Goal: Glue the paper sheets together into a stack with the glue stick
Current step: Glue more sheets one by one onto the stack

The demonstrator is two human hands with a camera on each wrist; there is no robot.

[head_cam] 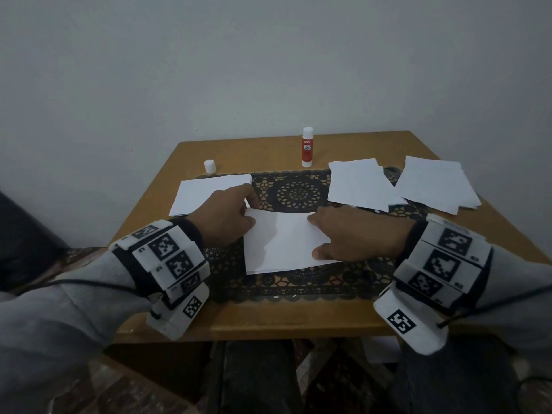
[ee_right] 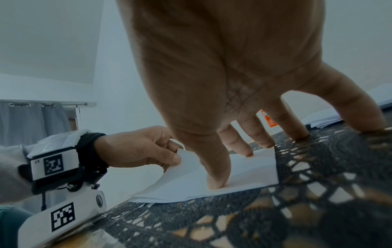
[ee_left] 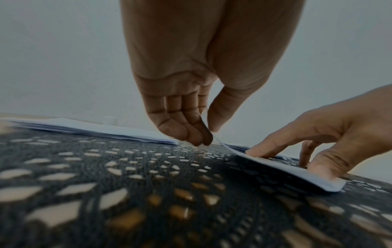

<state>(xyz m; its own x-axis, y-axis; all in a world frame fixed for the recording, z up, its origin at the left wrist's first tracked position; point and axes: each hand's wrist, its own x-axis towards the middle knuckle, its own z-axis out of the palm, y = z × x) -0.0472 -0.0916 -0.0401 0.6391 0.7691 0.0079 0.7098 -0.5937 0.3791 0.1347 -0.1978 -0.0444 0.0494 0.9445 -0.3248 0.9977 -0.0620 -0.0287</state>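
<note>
The left hand (head_cam: 228,215) pinches the lifted corner of the top paper sheet (head_cam: 282,242) on the bench's black lace mat (head_cam: 295,189). The right hand (head_cam: 357,234) presses it flat with spread fingers. Behind stands a red tube reading "GLUE STICK" (head_cam: 307,150), its cap (head_cam: 209,166) off to the left.

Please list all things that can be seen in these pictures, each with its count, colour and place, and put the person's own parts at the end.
glue stick: 1, white and red, upright at the table's far edge, uncapped.
cap: 1, white, far left on the table, apart from the glue stick.
centre sheets: a small stack, white, on the lace mat before the person.
left pile: 1, white, left of the mat's middle.
right piles: 2, white, far right, side by side.
lace mat: 1, black, across the table.
table: 1, brown wood, against a pale wall.
left hand: pinches the top sheet's left edge, lifting it.
right hand: fingers press the centre sheets down.
</note>
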